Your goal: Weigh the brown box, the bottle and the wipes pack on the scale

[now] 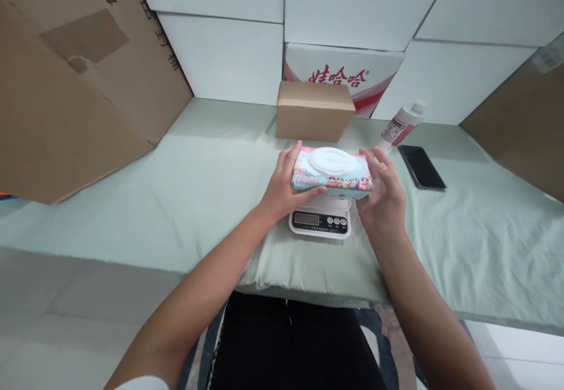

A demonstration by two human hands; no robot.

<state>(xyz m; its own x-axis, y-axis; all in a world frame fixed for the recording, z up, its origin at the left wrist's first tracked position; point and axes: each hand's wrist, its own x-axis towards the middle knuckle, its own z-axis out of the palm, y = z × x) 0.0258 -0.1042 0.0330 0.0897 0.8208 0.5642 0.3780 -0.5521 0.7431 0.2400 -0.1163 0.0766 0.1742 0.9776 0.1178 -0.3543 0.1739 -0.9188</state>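
Between my two hands is a pack of wet wipes (332,174) with a white oval lid and small cartoon figures on its front. My left hand (284,185) grips its left end, thumb along the front edge. At the right end, my right hand (382,189) holds the pack with its fingers at the side. Directly beneath the pack is a white kitchen scale (320,232), its display and buttons facing me. The pack hides most of the weighing plate, so I cannot tell whether the two touch.
Behind the pack stands a small brown cardboard box (314,113). A white bottle (402,124) and a black phone (422,167) are to the right on the green cloth (211,178). Large cartons (79,102) flank both sides. White boxes (224,55) line the back.
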